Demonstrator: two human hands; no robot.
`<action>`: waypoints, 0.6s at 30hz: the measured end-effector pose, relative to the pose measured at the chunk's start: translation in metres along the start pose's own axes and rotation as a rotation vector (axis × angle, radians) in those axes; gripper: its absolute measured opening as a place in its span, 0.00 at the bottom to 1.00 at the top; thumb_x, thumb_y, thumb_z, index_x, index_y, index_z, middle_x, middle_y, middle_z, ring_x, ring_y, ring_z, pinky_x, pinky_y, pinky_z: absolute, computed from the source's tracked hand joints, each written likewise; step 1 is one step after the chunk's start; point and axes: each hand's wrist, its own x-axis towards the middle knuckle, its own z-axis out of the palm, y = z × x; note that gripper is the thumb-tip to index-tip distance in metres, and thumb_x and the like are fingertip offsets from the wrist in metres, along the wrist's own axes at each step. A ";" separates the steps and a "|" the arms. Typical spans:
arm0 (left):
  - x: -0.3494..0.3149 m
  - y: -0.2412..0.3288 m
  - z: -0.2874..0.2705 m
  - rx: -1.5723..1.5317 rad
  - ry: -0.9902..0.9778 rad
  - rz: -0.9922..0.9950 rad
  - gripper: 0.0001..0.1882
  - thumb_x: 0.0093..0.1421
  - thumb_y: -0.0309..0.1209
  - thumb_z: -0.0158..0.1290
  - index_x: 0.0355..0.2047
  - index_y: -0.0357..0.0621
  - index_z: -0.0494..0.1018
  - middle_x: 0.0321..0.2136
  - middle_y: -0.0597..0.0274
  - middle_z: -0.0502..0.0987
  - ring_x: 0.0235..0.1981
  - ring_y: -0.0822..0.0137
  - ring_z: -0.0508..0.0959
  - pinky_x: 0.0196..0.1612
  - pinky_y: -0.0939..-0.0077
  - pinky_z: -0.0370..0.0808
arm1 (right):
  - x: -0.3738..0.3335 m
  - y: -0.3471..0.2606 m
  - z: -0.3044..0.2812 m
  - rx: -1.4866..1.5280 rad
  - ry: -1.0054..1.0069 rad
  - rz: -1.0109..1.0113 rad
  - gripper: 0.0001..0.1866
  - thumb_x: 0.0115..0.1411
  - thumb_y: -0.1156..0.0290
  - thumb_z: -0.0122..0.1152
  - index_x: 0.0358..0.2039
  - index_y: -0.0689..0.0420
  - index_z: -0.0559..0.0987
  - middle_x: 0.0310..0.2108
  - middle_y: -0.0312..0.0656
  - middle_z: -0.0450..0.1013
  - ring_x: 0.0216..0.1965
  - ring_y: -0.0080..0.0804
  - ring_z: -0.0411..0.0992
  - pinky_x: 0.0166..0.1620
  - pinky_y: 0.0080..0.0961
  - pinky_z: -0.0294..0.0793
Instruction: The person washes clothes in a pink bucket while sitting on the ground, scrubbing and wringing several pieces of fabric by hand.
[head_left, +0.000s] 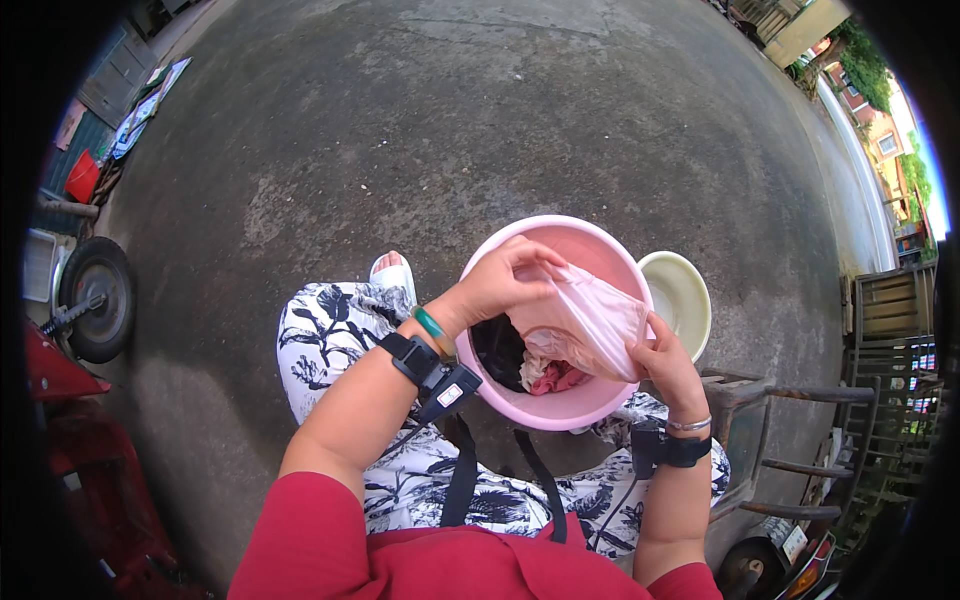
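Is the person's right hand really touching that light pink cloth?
Touching: the head view shows the right hand gripping the light pink cloth at its edge.

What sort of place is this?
Probably an outdoor yard or lane near houses: stained grey concrete-looking ground, a round black-tyred wheel at the left, and a leafy green tree and orange building upper right.

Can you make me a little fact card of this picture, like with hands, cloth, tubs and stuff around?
Left hand: pinches the upper edge of a pale pink cloth
Right hand: grips the same cloth at its right edge
Cloth: spread between both hands, above the pink basin
Inside pink basin: dark cloth and reddish-pink cloth
Beside it: a smaller pale basin
Far left: a wheel and a red bucket
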 end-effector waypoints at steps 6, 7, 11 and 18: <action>-0.013 -0.011 0.009 0.877 -0.110 0.047 0.20 0.39 0.31 0.62 0.37 0.56 0.76 0.35 0.55 0.66 0.41 0.56 0.68 0.46 0.70 0.66 | -0.004 -0.021 -0.004 0.042 0.153 -0.037 0.15 0.55 0.76 0.53 0.44 0.62 0.69 0.21 0.37 0.71 0.22 0.18 0.66 0.24 0.15 0.66; -0.012 -0.018 0.008 0.851 -0.110 -0.036 0.18 0.40 0.30 0.61 0.36 0.53 0.75 0.35 0.55 0.66 0.41 0.57 0.68 0.45 0.71 0.66 | -0.004 -0.020 -0.003 0.044 0.155 -0.038 0.15 0.55 0.76 0.53 0.44 0.62 0.69 0.21 0.37 0.71 0.22 0.18 0.66 0.24 0.15 0.66; -0.002 -0.036 0.004 0.534 0.053 0.186 0.10 0.44 0.30 0.57 0.29 0.46 0.73 0.35 0.58 0.67 0.39 0.59 0.69 0.41 0.70 0.67 | -0.003 -0.010 0.005 -0.155 0.016 -0.106 0.14 0.53 0.69 0.59 0.39 0.62 0.75 0.28 0.42 0.73 0.30 0.22 0.70 0.33 0.20 0.71; -0.001 -0.020 0.009 -0.153 -0.022 -0.300 0.07 0.57 0.29 0.44 0.33 0.41 0.69 0.28 0.67 0.72 0.29 0.77 0.71 0.33 0.83 0.69 | -0.010 -0.021 0.010 -0.375 -0.218 0.078 0.16 0.53 0.66 0.60 0.38 0.64 0.76 0.33 0.39 0.74 0.36 0.25 0.70 0.44 0.20 0.67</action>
